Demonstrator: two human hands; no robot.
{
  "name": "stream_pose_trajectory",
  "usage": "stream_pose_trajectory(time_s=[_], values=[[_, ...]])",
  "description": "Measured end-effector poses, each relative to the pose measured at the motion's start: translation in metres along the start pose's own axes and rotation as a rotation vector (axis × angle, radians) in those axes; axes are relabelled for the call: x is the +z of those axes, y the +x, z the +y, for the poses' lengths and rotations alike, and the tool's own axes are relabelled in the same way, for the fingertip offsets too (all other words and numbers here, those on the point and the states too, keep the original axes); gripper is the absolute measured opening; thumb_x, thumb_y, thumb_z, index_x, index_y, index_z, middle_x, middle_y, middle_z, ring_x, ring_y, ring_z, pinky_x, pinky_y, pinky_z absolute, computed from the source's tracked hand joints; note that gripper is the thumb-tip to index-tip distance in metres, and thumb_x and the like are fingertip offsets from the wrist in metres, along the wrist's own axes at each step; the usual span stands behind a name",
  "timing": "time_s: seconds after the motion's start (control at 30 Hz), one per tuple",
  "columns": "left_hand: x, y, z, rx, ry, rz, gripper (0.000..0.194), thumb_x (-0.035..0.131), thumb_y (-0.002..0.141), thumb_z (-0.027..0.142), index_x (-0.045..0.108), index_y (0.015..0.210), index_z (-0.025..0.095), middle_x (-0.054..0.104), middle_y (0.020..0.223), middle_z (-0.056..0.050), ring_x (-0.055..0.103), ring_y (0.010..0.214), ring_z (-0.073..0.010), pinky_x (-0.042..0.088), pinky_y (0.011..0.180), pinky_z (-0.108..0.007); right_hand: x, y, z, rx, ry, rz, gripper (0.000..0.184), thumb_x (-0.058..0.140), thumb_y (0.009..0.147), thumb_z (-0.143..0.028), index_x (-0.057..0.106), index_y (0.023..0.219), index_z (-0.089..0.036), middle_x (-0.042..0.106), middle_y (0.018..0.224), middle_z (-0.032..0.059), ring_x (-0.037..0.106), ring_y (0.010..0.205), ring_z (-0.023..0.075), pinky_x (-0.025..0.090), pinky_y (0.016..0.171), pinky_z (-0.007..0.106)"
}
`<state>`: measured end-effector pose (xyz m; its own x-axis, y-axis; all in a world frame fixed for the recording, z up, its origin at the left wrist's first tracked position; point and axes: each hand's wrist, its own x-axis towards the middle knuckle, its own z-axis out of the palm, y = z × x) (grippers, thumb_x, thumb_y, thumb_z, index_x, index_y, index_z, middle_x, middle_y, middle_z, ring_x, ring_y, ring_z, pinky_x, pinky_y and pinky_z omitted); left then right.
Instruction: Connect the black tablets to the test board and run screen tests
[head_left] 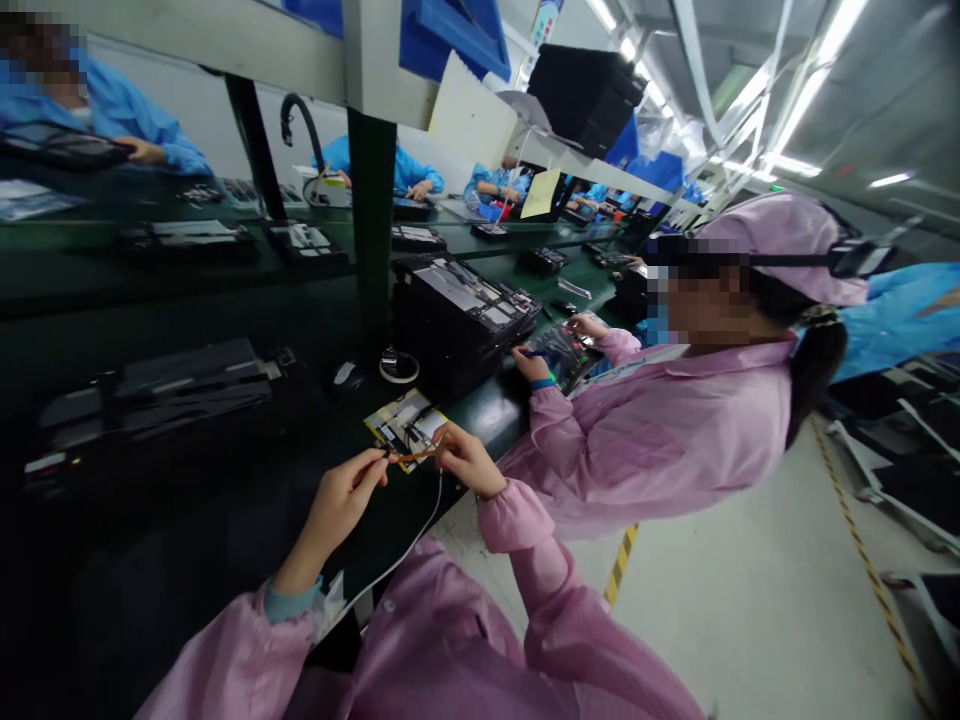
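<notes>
My left hand [349, 492] pinches one end of a thin orange strip [414, 456] that looks like a flex cable. A small dark piece shows at the fingertips there. At the strip's other end, the fingers of my right hand [469, 460] are closed on it. Beneath and just beyond the strip lies a flat device part [397, 412] with yellow edges, grey panels and dark wiring. My right hand partly covers its near right side. A white cord [420, 535] runs down from near my right hand toward my left wrist.
Behind the part stand a tall stack of black trays [457, 320], a white ring-shaped item [398, 367] and a dark rounded object [346, 374]. Dark trays with grey parts [172, 385] lie left. A co-worker in pink [660, 430] sits close on my right. Overhead runs a shelf post [373, 180].
</notes>
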<state>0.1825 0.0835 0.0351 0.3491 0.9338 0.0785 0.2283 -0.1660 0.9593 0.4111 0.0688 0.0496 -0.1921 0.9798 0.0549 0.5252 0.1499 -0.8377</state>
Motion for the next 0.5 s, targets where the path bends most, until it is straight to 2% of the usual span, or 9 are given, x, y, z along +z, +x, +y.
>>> stream_pose_trajectory(time_s=[0.07, 0.13, 0.23, 0.3, 0.37, 0.43, 0.5], values=[[0.000, 0.000, 0.003, 0.003, 0.002, 0.003, 0.030, 0.049, 0.089, 0.044, 0.065, 0.085, 0.019, 0.064, 0.072, -0.001, 0.062, 0.071, -0.0174, 0.044, 0.067, -0.025, 0.004, 0.002, -0.009, -0.012, 0.291, -0.073, 0.014, 0.048, 0.087, -0.028, 0.057, 0.091, -0.019, 0.061, 0.069, -0.0014, 0.058, 0.065, 0.0123, 0.048, 0.067, 0.025], [0.000, 0.000, 0.007, 0.001, -0.010, 0.007, 0.029, 0.049, 0.089, 0.043, 0.065, 0.087, 0.019, 0.063, 0.070, -0.001, 0.061, 0.067, -0.0163, 0.044, 0.065, -0.025, 0.007, 0.004, -0.014, -0.021, 0.536, -0.169, 0.028, 0.050, 0.089, -0.041, 0.062, 0.092, -0.016, 0.067, 0.080, 0.0053, 0.063, 0.076, 0.0167, 0.050, 0.075, 0.031], [-0.001, 0.001, 0.012, -0.002, -0.056, 0.022, 0.025, 0.051, 0.089, 0.039, 0.064, 0.096, 0.019, 0.063, 0.070, 0.001, 0.061, 0.066, -0.0155, 0.045, 0.065, -0.025, 0.010, 0.009, -0.016, -0.015, 0.706, -0.238, 0.045, 0.056, 0.086, -0.054, 0.065, 0.108, -0.015, 0.069, 0.096, 0.0111, 0.065, 0.089, 0.0214, 0.050, 0.081, 0.035], [-0.001, 0.002, 0.013, 0.009, -0.064, 0.033, 0.022, 0.051, 0.089, 0.037, 0.063, 0.098, 0.019, 0.062, 0.069, 0.002, 0.061, 0.067, -0.0148, 0.045, 0.066, -0.024, 0.011, 0.013, -0.016, -0.010, 0.651, -0.187, 0.040, 0.060, 0.085, -0.052, 0.067, 0.105, -0.018, 0.070, 0.090, 0.0077, 0.065, 0.082, 0.0193, 0.050, 0.079, 0.034], [-0.002, 0.001, 0.014, 0.026, -0.040, 0.049, 0.020, 0.051, 0.090, 0.035, 0.063, 0.096, 0.020, 0.060, 0.067, 0.003, 0.060, 0.064, -0.0136, 0.043, 0.064, -0.023, 0.013, 0.018, -0.017, -0.039, 0.504, -0.087, 0.031, 0.061, 0.087, -0.049, 0.071, 0.093, -0.020, 0.067, 0.079, 0.0039, 0.061, 0.076, 0.0169, 0.050, 0.077, 0.033], [-0.003, 0.001, 0.014, 0.038, -0.011, 0.063, 0.019, 0.050, 0.091, 0.034, 0.063, 0.095, 0.020, 0.058, 0.064, 0.004, 0.058, 0.061, -0.0124, 0.042, 0.061, -0.022, 0.015, 0.022, -0.020, -0.099, 0.347, -0.025, 0.032, 0.059, 0.089, -0.050, 0.072, 0.083, -0.021, 0.064, 0.082, 0.0043, 0.059, 0.079, 0.0170, 0.049, 0.077, 0.033], [-0.003, 0.000, 0.014, 0.052, 0.011, 0.069, 0.018, 0.050, 0.092, 0.033, 0.062, 0.093, 0.021, 0.056, 0.062, 0.005, 0.057, 0.058, -0.0113, 0.040, 0.058, -0.021, 0.018, 0.025, -0.023, -0.150, 0.235, -0.035, 0.033, 0.055, 0.092, -0.048, 0.070, 0.080, -0.021, 0.064, 0.086, 0.0052, 0.059, 0.082, 0.0172, 0.048, 0.077, 0.032]])
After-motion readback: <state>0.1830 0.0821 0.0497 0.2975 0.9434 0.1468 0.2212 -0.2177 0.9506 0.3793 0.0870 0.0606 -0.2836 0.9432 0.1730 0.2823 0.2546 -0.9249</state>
